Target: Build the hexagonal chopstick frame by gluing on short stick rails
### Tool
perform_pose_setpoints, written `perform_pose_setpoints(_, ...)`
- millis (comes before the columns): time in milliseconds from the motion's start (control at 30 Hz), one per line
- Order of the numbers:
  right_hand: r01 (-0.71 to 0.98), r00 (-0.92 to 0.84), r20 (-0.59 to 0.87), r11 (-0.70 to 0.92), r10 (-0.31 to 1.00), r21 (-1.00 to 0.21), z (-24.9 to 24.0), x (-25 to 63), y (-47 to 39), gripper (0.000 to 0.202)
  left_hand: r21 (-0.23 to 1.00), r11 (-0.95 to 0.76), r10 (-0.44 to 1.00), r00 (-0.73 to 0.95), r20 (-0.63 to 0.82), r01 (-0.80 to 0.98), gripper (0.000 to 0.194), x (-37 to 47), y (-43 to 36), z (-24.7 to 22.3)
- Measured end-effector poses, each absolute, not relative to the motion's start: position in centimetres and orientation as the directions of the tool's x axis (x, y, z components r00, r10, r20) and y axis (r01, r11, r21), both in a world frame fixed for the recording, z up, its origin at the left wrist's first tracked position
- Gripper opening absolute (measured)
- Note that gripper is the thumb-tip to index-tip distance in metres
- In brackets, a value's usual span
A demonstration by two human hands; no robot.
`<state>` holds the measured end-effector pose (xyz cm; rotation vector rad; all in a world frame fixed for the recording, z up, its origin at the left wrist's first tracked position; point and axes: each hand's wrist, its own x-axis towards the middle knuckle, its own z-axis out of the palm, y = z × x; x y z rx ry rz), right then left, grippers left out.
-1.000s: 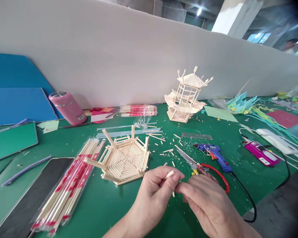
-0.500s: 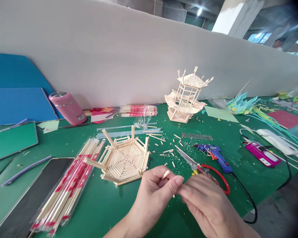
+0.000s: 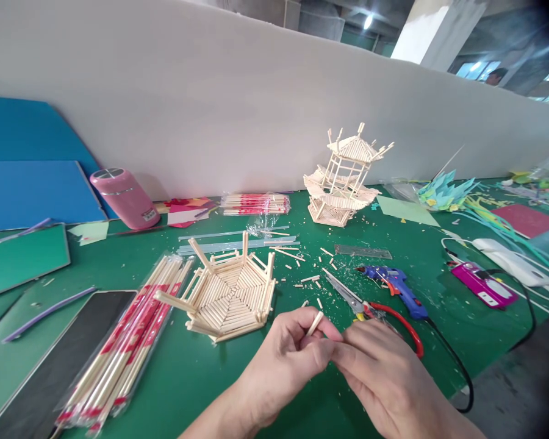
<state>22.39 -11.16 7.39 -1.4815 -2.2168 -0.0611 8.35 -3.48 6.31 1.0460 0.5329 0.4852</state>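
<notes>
A short wooden stick [image 3: 315, 323] pokes up from the closed fingers of my left hand [image 3: 289, 358]. My right hand [image 3: 379, 366] is closed too, its fingertips pressed against those of my left hand; whatever it pinches is hidden. Left of my hands lies a hexagonal stick base [image 3: 231, 296] with upright posts and low rails. Scissors with red handles [image 3: 405, 323] lie just behind my right hand, and beyond them is a blue glue gun [image 3: 400, 289]. Small cut stick pieces [image 3: 310, 279] are scattered between the base and the scissors.
A stick pagoda [image 3: 343, 177] stands by the grey partition. Packaged sticks [image 3: 132, 335] and a dark board [image 3: 50, 366] lie at left, near a pink bottle [image 3: 127, 198]. A clear ruler [image 3: 363, 251] and magenta device [image 3: 482, 285] are at right.
The stick in my left hand has tilted and shows more above the fingers. My left fingers have shifted slightly; my right hand has barely moved. The person far behind the partition has moved left.
</notes>
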Motion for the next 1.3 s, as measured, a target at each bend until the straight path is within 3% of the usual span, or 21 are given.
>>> perform_pose_setpoints(467,0.867,-0.277,0.357,0.393,0.892,-0.306,7.6,22.3,-11.3,0.024,0.842,0.490,0.614,0.775,-0.150,-0.225,0.024,8.4,-3.7,5.6)
perform_pose_setpoints(633,0.842,-0.267,0.258,0.355,0.929,-0.407,7.8,22.2,-11.5,0.021,0.857,0.455,0.596,0.797,-0.092,-0.241,0.025,8.5,-3.3,5.9)
perform_pose_setpoints(833,0.792,-0.267,0.241,0.355,0.933,-0.497,8.1,22.3,-11.4,0.020,0.852,0.453,0.596,0.800,-0.070,-0.263,0.029,8.4,-3.4,5.7)
perform_pose_setpoints(967,0.797,-0.236,0.186,0.300,0.954,-0.525,8.1,22.3,-11.5,0.021,0.840,0.437,0.616,0.787,-0.020,-0.321,0.012,8.4,-3.7,5.8)
perform_pose_setpoints(1133,0.705,-0.123,0.111,0.165,0.986,-0.690,8.9,21.9,-11.8,0.030,0.915,0.142,0.673,0.715,0.191,-0.378,0.017,8.5,-3.9,5.9)
perform_pose_setpoints(1200,0.632,-0.095,0.039,0.090,0.995,-0.769,9.0,21.7,-11.8,0.033,0.941,-0.090,0.691,0.660,0.294,-0.325,0.019,8.4,-4.0,5.8)
perform_pose_setpoints(1300,0.457,-0.033,-0.079,-0.055,0.996,-0.888,8.1,22.0,-11.5,0.030,0.877,-0.435,0.660,0.591,0.464,-0.202,0.017,8.3,-4.2,5.9)
